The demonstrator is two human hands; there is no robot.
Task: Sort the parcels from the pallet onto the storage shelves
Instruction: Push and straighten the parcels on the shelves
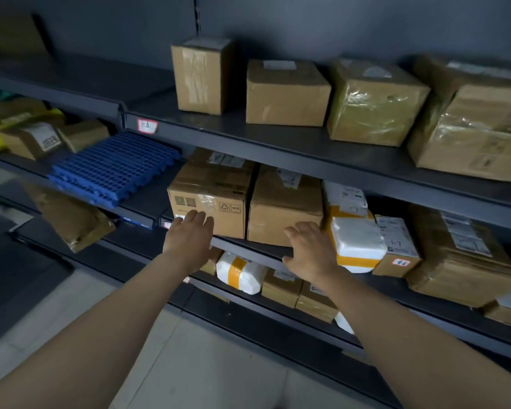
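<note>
Two cardboard parcels stand side by side on the middle shelf [248, 246]. The left parcel [219, 190] has printed symbols on its front; my left hand [189, 240] reaches to its lower front with straight fingers touching it. The right parcel [283, 211] is plain brown, and my right hand [307, 249] is spread in front of its lower right corner, holding nothing. Both hands sit at the shelf's front edge.
The top shelf [278, 146] carries several brown boxes. Right of my hand lie a white foam parcel with yellow tape [357, 240] and more boxes. A blue plastic grid pallet [115, 166] lies on the left shelf. Lower shelves hold more parcels above a tiled floor [189, 364].
</note>
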